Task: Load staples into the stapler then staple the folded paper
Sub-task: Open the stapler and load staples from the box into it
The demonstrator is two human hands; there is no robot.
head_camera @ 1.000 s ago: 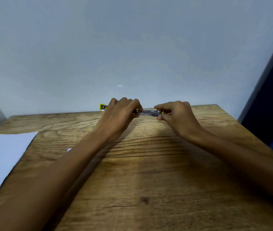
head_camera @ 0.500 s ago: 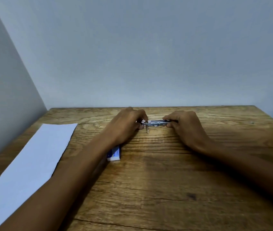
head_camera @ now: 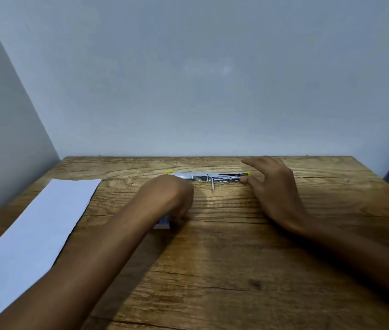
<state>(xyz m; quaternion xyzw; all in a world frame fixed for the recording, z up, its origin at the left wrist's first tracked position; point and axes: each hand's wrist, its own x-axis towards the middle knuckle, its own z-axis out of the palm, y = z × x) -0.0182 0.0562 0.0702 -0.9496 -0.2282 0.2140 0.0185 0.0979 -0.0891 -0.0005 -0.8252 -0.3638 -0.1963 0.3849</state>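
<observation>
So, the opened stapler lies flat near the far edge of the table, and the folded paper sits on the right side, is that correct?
Not quite: the head view shows the folded paper on the left side of the table. The opened stapler does lie flat near the far edge.

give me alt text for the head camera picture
An opened stapler lies flat on a wooden table, right hand at its end; the left hand reaches down to a small box. White paper lies left.

Setting: probably a plain desk corner in a home or office. Indicators: wood-grain table (head_camera: 236, 270) set against bare pale walls (head_camera: 188, 79); stationery present, namely a stapler (head_camera: 209, 177) and white paper (head_camera: 36, 229).
</observation>
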